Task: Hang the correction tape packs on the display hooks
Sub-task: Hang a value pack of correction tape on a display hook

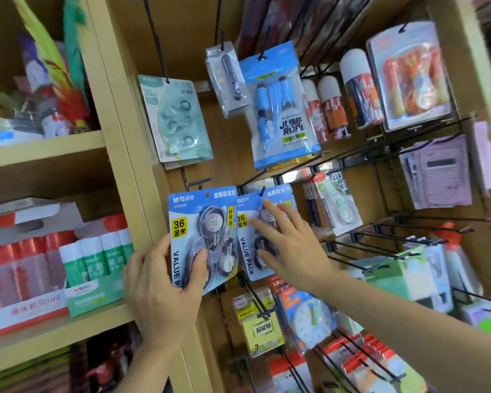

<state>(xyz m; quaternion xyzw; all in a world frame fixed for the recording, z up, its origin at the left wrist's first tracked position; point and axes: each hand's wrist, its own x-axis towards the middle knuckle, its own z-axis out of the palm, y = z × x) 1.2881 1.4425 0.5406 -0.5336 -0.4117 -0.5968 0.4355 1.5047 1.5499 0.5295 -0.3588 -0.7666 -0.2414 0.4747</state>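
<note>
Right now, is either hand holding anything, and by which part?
The left hand grips one tape pack by its lower left corner, thumb on the front. The right hand holds nothing; its straight fingers rest on the hung pack.

Stationery shop, wood display w/ black wire hooks, carded correction tape packs, jump rope pack hung up, glue stick boxes on side shelf.

The left pack and right pack are blue with yellow labels and dark purple reels. Above hang a pale green card and a blue rope bag. Hooks are black, the shelf tan. Glue sticks are green and white.
</note>
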